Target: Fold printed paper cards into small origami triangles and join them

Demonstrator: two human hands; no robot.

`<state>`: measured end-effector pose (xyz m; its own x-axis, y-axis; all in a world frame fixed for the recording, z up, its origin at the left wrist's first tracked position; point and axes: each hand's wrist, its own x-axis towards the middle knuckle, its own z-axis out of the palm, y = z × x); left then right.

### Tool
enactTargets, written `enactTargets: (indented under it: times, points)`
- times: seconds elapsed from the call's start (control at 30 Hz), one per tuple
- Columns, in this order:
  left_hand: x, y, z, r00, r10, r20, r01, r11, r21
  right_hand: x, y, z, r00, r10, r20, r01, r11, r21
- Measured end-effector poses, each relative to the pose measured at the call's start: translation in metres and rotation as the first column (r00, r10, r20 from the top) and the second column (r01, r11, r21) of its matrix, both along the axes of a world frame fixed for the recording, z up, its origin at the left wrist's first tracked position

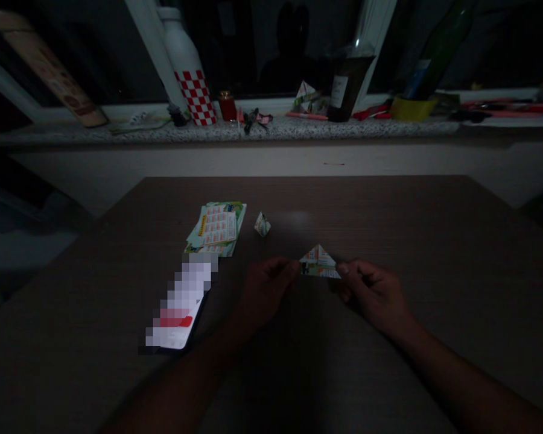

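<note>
Between my two hands is a piece of printed paper, folded to a peak at the top with a straight strip along its bottom edge. My left hand pinches its left corner between thumb and fingers. At the right corner, my right hand grips the same paper, thumb on the near side. Beyond my left hand stands a small folded paper piece. A loose stack of printed paper sheets lies farther left. Nearer to me rests a lit phone, its screen partly blurred out.
Behind the brown table runs a speckled stone windowsill. On it stand a red-and-white checked bottle, a small red jar, a dark labelled container, a yellow roll and a green bottle. A tall patterned cylinder leans at left.
</note>
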<state>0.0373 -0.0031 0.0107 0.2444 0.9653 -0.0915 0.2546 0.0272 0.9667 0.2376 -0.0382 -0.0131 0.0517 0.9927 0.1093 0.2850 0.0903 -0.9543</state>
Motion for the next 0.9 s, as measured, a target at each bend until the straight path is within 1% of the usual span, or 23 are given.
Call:
enactTargets:
  times: [0.17,0.3,0.43,0.57,0.6,0.67,0.77,0.9]
  points:
    - [-0.0009,0.0010,-0.0031,0.998,-0.053,0.034,0.054,0.998,-0.028,-0.0012,0.0000,0.0017,1.000,0.000,0.000,0.000,1.000,-0.028]
    - [-0.0012,-0.0009,-0.0034,0.999,-0.050,-0.017,0.050,0.999,-0.011,-0.0010,0.0007,0.0006,1.000,0.011,-0.028,-0.012,0.999,-0.052]
    - [-0.0003,-0.0034,-0.0031,0.993,-0.028,-0.111,0.039,0.994,0.099,-0.0011,0.0018,-0.0002,0.997,0.001,-0.077,-0.006,0.997,-0.073]
    - [-0.0004,-0.0036,-0.0045,0.990,0.080,-0.112,-0.052,0.969,0.241,-0.0002,0.0032,-0.0006,0.994,-0.025,-0.102,0.018,0.997,-0.076]
    - [-0.0007,-0.0034,-0.0051,0.988,0.086,-0.132,-0.046,0.960,0.277,-0.0002,0.0036,-0.0009,0.994,-0.027,-0.106,0.019,0.997,-0.078]
    - [-0.0013,-0.0028,-0.0065,0.979,0.062,-0.195,0.008,0.940,0.341,-0.0008,0.0042,-0.0017,0.992,-0.017,-0.123,0.007,0.996,-0.083]
    - [-0.0017,-0.0021,-0.0082,0.967,0.033,-0.252,0.073,0.913,0.400,-0.0024,0.0048,-0.0033,0.991,0.012,-0.131,-0.023,0.996,-0.084]
    - [-0.0019,-0.0014,-0.0089,0.964,0.046,-0.262,0.067,0.912,0.404,-0.0035,0.0037,-0.0036,1.000,0.012,-0.021,-0.014,0.996,-0.083]
